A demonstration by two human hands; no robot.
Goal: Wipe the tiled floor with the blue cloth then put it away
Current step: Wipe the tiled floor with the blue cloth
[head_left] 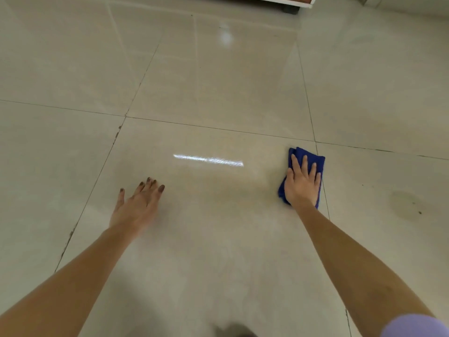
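A folded blue cloth (317,159) lies on the glossy beige tiled floor (206,93), right of centre, beside a grout line. My right hand (302,182) presses flat on top of the cloth with fingers spread, covering most of it. My left hand (138,205) rests flat on the bare tile to the left, fingers apart, holding nothing. Both bare forearms reach in from the bottom of the view.
A white-edged piece of furniture on a dark foot (290,6) stands at the far top edge. A dull stain with small dark specks (410,203) marks the tile to the right of the cloth. A bright light reflection (209,159) streaks the tile between my hands.
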